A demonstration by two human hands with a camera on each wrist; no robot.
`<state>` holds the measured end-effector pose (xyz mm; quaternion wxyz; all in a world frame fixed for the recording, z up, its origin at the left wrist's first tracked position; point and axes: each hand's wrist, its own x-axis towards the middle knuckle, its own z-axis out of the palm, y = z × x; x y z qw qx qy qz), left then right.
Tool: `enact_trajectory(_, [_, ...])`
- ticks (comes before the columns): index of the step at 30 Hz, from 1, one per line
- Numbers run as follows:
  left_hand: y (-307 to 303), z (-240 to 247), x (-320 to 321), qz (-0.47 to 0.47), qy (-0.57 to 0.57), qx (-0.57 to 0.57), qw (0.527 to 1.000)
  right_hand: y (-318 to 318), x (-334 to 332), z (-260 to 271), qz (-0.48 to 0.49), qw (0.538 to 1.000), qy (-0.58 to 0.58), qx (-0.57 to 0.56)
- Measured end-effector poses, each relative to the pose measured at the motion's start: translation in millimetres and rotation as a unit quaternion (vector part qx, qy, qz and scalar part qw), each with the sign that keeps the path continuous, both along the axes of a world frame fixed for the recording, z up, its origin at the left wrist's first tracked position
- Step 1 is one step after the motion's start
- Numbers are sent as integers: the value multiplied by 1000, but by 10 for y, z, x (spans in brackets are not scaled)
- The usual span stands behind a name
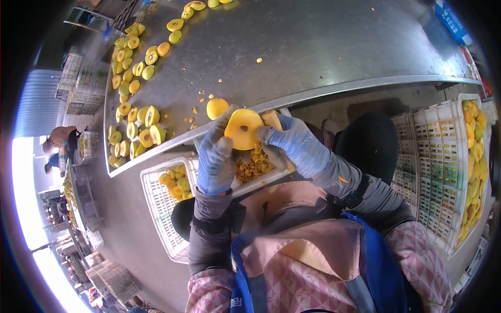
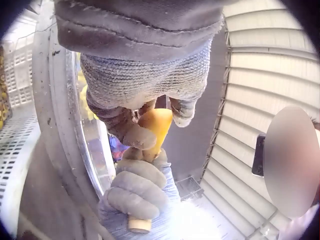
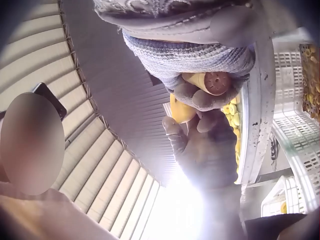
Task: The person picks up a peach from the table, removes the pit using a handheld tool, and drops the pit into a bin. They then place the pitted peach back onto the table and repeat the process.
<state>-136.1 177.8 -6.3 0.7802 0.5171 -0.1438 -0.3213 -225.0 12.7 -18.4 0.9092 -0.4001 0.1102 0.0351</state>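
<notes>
My gloved left hand (image 1: 215, 161) grips a yellow peach half (image 1: 243, 129), its cut face turned up with a dark hollow in the middle. My gloved right hand (image 1: 300, 143) is curled round a tool's thick wooden handle (image 3: 210, 82), whose butt sticks out of the fist. Fingers hide the tool's working end, close against the fruit. The right thumb and fingertips are right at the peach's edge. Just beyond the hands, a rounded yellow peach (image 1: 217, 108) lies on the metal table (image 1: 313, 47).
Cut peach halves (image 1: 151, 116) lie along the table's left side, with small scraps nearby. Below my hands is a container of brownish scraps (image 1: 253, 167). A white crate (image 1: 156, 208) of peaches stands at left, with larger full crates (image 1: 438, 172) at right. The table has a raised metal edge (image 1: 334, 88).
</notes>
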Motion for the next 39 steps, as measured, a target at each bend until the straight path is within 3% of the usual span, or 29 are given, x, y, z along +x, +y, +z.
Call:
enact_trajectory(5, [-27, -48, -29, 20, -38, -12, 999, 38, 21, -119, 17, 1000, -12, 13])
enact_trajectory(7, [-37, -32, -18, 18, -39, -19, 999, 55, 34, -89, -27, 998, -27, -42])
enact_trajectory(9, [-48, 34, -60, 31, -127, 30, 991, -1, 39, -96, -36, 997, -24, -65])
enact_trajectory(12, [-29, 12, -65, 18, -148, 41, 988, -33, 56, -68, -24, 996, -30, -81])
enact_trajectory(14, [-23, -9, -95, 16, -124, 46, 991, -16, 57, -30, -13, 996, -42, -76])
enact_trajectory(16, [-14, -44, -84, 15, -101, 51, 993, 6, 50, -3, -6, 977, -8, -212])
enact_trajectory(18, [19, -84, -43, 32, -63, 27, 997, 39, 15, 50, -14, 964, -13, -265])
enact_trajectory(20, [27, -96, -40, 32, -93, 58, 993, 51, 5, 45, -23, 948, -19, -316])
enact_trajectory(22, [29, -148, -48, 50, -44, 33, 997, 16, -24, -3, -109, 915, -93, -377])
enact_trajectory(25, [43, -80, -138, 32, 2, 90, 995, 27, -3, -6, -130, 883, -176, -415])
enact_trajectory(28, [-152, -2, -260, 30, -2, 56, 998, 78, -3, -87, -134, 853, -219, -455])
enact_trajectory(30, [-88, -93, -270, 18, -30, 29, 999, 60, -81, -27, -124, 859, -199, -455])
enact_trajectory(32, [-151, -18, -248, 27, -81, 100, 991, 30, -43, 41, -125, 856, -214, -454])
enact_trajectory(34, [-113, -76, -226, 43, -104, 134, 985, 62, -72, 43, -119, 869, -150, -456])
enact_trajectory(39, [-181, -101, -302, 42, -55, 75, 995, 53, -81, 66, -126, 858, -151, -475])
